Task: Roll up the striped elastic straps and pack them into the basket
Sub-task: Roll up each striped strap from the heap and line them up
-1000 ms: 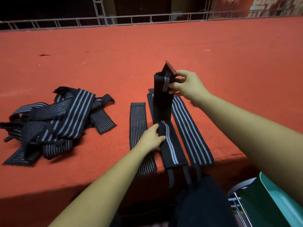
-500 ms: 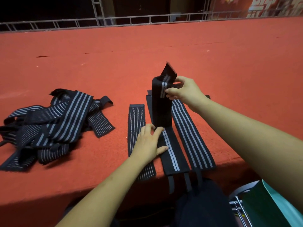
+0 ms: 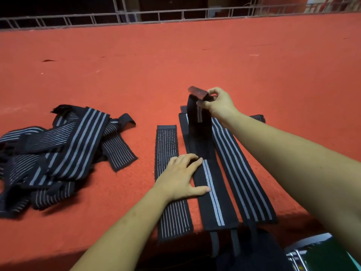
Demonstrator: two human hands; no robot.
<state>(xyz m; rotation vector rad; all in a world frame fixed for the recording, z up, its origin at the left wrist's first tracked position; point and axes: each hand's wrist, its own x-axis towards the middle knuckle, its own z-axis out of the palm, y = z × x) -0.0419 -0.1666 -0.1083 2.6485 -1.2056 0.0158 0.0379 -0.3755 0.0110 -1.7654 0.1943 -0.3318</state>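
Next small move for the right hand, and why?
Probably curl the lifted end over and down onto itself to start the roll. The right hand pinches the far end of the middle strap, raised off the red surface, while the left hand lies flat on its near part, pinning it; no roll exists yet.

Head view, down over table edge [image 3: 117, 249]

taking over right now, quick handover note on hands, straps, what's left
Left hand: flat, pressing the middle strap onto the red surface.
Right hand: pinches that strap's far end, lifted upright.
Thin-striped strap and wide-striped strap lie flat either side; tangled pile at left.
Done: no rolled strap in view.
Left: roll all, pack them; basket not clearly visible.
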